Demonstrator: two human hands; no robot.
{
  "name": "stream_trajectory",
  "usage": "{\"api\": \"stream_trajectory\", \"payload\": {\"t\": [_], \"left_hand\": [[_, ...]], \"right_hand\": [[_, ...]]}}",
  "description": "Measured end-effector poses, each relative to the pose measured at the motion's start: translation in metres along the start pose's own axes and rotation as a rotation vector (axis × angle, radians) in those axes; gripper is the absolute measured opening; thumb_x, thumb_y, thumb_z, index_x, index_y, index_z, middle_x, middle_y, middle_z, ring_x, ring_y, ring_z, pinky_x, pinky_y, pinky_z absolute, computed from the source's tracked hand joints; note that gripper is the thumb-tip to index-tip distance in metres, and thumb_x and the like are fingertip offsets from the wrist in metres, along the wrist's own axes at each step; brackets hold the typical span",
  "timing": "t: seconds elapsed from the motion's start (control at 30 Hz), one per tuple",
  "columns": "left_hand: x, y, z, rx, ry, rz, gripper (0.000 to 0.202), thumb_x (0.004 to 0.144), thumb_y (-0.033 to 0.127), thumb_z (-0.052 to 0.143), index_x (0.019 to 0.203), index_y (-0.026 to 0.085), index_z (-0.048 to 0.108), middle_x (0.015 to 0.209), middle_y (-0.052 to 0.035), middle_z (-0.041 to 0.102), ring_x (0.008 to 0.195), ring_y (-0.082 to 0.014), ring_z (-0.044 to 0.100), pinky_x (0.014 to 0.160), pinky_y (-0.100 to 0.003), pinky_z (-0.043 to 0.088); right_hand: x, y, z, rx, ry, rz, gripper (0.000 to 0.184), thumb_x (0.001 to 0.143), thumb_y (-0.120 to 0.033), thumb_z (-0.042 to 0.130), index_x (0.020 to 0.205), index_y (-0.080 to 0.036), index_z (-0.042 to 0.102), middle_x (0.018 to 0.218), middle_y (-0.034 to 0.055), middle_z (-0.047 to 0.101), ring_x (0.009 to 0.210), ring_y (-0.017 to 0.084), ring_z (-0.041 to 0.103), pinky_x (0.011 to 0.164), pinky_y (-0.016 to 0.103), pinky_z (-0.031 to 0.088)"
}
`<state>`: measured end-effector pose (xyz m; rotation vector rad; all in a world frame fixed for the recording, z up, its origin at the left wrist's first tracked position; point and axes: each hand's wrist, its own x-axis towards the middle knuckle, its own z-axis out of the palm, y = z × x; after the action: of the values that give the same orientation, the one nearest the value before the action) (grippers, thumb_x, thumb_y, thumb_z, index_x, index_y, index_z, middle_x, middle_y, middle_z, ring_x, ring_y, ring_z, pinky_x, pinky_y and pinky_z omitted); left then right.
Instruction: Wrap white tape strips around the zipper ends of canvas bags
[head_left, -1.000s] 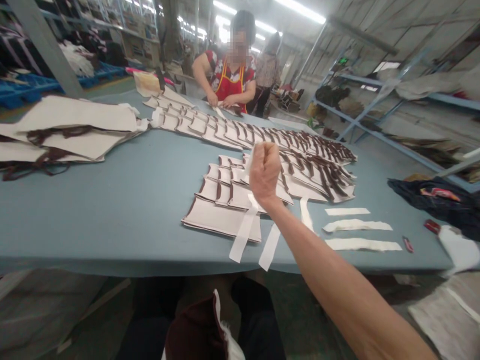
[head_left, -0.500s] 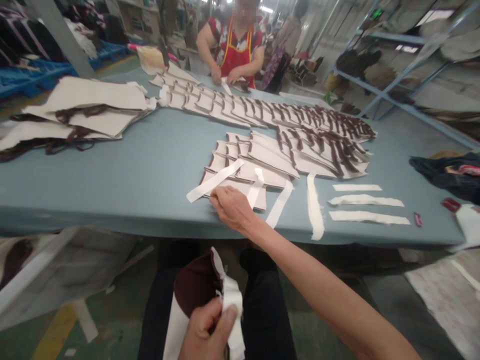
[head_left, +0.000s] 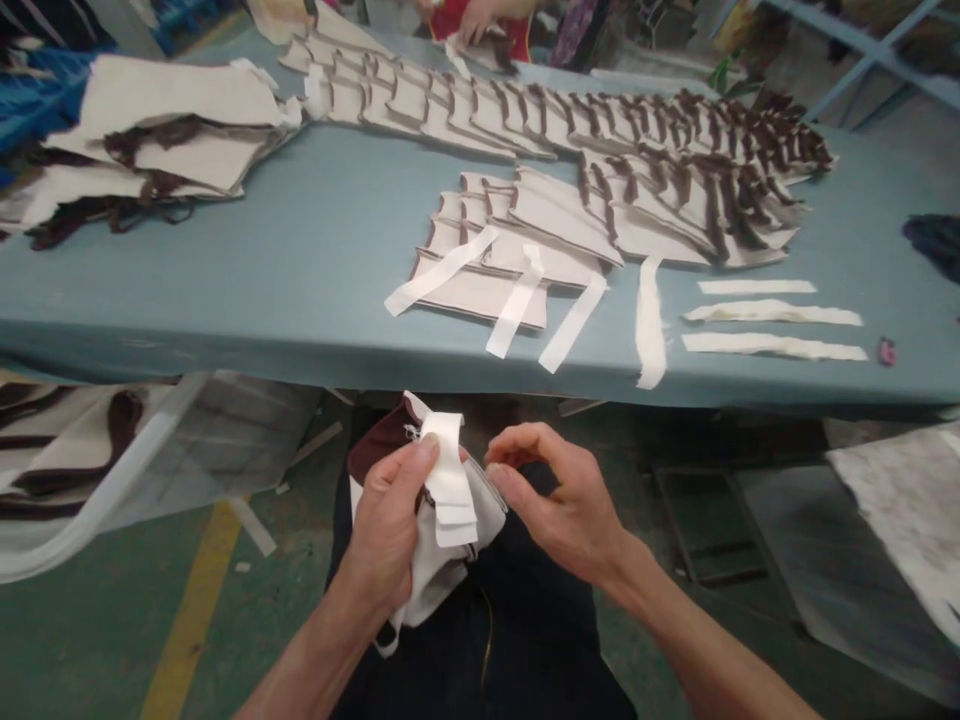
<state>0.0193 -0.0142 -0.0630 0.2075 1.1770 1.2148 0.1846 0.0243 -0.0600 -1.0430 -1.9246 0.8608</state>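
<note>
My left hand (head_left: 386,530) is closed round a bundle of cream fabric pieces with brown trim (head_left: 435,545) held over my lap, its thumb pressing white tape strips (head_left: 450,480) stuck on top. My right hand (head_left: 559,495) is beside the bundle on the right, fingers curled, its fingertips touching the edge of the pieces. On the blue-grey table (head_left: 262,270) above lie several peeled white strips (head_left: 517,300) across a fanned stack of cream pieces (head_left: 487,255).
Long rows of cream pieces with brown trim (head_left: 660,160) run across the table to a co-worker's hands (head_left: 480,15) at the far edge. Larger cream panels (head_left: 165,120) are piled at the left. Three strips (head_left: 772,315) lie at the right. The floor has a yellow line (head_left: 187,610).
My right hand has left the table, where it laid down a white strip, and come down to the bundle in my lap. The view has tilted downward.
</note>
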Motion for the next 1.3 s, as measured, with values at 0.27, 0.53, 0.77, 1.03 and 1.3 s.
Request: {"api": "stream_trajectory", "payload": {"t": [0.27,0.53,0.77,1.03,1.3], "left_hand": [[-0.017,0.003,0.016,0.028,-0.069,0.127,0.042,0.067,0.052,0.093,0.076,0.013,0.081,0.056,-0.0018,0.072,0.051,-0.0165,0.067,0.048,-0.022,0.051],[-0.024,-0.006,0.017,0.066,-0.110,0.207,0.034,0.078,0.049,0.087,0.081,0.015,0.084,0.061,-0.0012,0.073,0.056,-0.0144,0.068,0.051,-0.020,0.051],[-0.022,-0.010,0.025,0.072,-0.102,0.129,0.039,0.071,0.051,0.091,0.080,0.014,0.083,0.059,-0.0016,0.072,0.049,-0.0108,0.059,0.047,-0.018,0.048],[-0.018,-0.015,0.022,0.133,-0.107,0.120,0.045,0.071,0.057,0.090,0.081,0.014,0.084,0.059,-0.0020,0.070,0.053,-0.0117,0.057,0.048,-0.019,0.044],[-0.012,-0.021,0.015,0.281,-0.145,0.264,0.044,0.086,0.058,0.079,0.086,0.015,0.085,0.065,-0.0024,0.070,0.059,-0.0114,0.055,0.056,-0.021,0.043]], "right_hand": [[-0.018,-0.023,-0.005,-0.138,0.120,-0.243,0.015,0.091,-0.024,0.075,0.099,-0.023,0.062,0.083,0.0011,0.073,0.074,0.017,0.068,0.066,0.030,0.056],[-0.029,-0.024,-0.002,-0.187,0.136,-0.297,0.014,0.089,-0.018,0.070,0.100,-0.022,0.061,0.085,0.0036,0.075,0.075,0.019,0.071,0.068,0.032,0.057],[-0.036,-0.014,-0.007,-0.346,0.197,-0.424,0.020,0.093,-0.010,0.069,0.105,-0.024,0.060,0.081,0.0020,0.074,0.066,0.016,0.066,0.063,0.028,0.054],[-0.041,-0.014,-0.007,0.065,0.290,-0.083,0.003,0.096,-0.025,0.062,0.098,-0.023,0.064,0.081,0.0011,0.069,0.070,0.016,0.065,0.064,0.029,0.053],[-0.043,-0.021,0.004,0.583,0.116,0.536,0.017,0.087,-0.029,0.074,0.095,-0.024,0.060,0.084,-0.0025,0.069,0.068,0.012,0.063,0.064,0.025,0.051]]}}
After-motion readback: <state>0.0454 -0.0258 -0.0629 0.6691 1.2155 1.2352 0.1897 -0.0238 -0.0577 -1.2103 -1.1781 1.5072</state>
